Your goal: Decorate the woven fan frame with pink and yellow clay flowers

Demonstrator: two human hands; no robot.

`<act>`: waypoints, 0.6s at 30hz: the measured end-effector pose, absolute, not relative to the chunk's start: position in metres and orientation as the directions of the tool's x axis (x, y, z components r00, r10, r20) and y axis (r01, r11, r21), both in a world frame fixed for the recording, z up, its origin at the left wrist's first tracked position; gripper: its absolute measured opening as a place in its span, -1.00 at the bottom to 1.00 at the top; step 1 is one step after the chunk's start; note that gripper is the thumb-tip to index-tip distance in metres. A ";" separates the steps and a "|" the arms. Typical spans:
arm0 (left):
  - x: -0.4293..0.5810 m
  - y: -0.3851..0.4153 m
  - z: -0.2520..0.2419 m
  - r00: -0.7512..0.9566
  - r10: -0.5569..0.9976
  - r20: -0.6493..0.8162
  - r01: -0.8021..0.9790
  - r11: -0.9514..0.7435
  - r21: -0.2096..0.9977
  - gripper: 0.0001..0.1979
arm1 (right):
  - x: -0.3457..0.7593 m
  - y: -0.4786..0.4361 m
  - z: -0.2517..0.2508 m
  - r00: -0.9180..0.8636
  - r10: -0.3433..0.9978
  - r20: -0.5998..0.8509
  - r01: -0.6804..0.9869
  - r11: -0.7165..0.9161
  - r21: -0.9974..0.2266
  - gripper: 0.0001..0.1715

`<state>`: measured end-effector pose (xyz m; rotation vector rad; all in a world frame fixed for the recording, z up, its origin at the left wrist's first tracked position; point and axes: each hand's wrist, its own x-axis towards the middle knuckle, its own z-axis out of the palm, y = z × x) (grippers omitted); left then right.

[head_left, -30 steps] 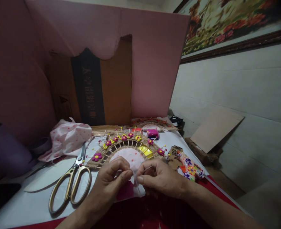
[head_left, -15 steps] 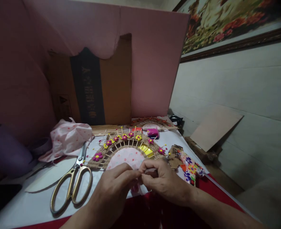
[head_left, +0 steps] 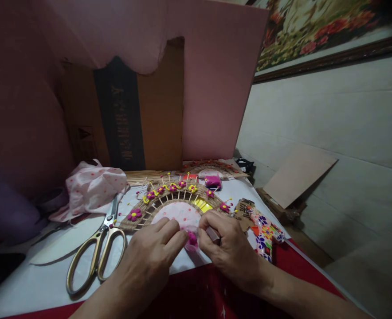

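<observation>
My left hand [head_left: 161,248] is closed at the left edge of a small clear packet with magenta material [head_left: 191,239], its fingers pressed together. My right hand [head_left: 225,243] is curled at the packet's other side, with a small brown block [head_left: 213,235] held in its fingers. Just beyond both hands lies a fan-shaped piece of twine and sticks [head_left: 182,195], decorated with magenta and yellow flowers [head_left: 134,215]. Its dotted fabric centre [head_left: 176,213] is partly hidden by my hands.
Gold-handled scissors [head_left: 96,252] and crumpled dotted cloth [head_left: 94,188] lie left. A magenta clay pack [head_left: 212,181] and second fan [head_left: 221,168] sit behind. Cardboard scrap [head_left: 244,210] and a floral item [head_left: 267,232] are right. A pink board [head_left: 216,88] stands at the back.
My hands have moved apart slightly, and the magenta packet shows more clearly between them. The brown block sticks out further from my right fingers. The whole view has shifted slightly.
</observation>
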<state>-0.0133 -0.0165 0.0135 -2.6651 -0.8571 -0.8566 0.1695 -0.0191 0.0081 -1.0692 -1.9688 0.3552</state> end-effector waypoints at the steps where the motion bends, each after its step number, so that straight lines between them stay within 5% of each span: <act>1: -0.014 -0.017 0.015 0.651 0.472 0.595 0.586 -0.810 0.001 -0.75 | 0.170 -0.019 0.008 -0.285 0.789 0.545 0.549 0.600 -0.582 -0.87; 9: -0.006 -0.034 0.024 0.368 0.637 0.677 0.446 -0.760 0.473 -0.88 | 0.167 -0.027 0.007 -0.357 0.763 0.539 0.506 0.643 -0.575 -0.88; 18: -0.001 -0.033 0.009 0.446 0.534 0.718 0.584 -0.782 0.218 -0.87 | 0.166 -0.031 0.015 -0.361 0.825 0.434 0.486 0.564 -0.668 -0.88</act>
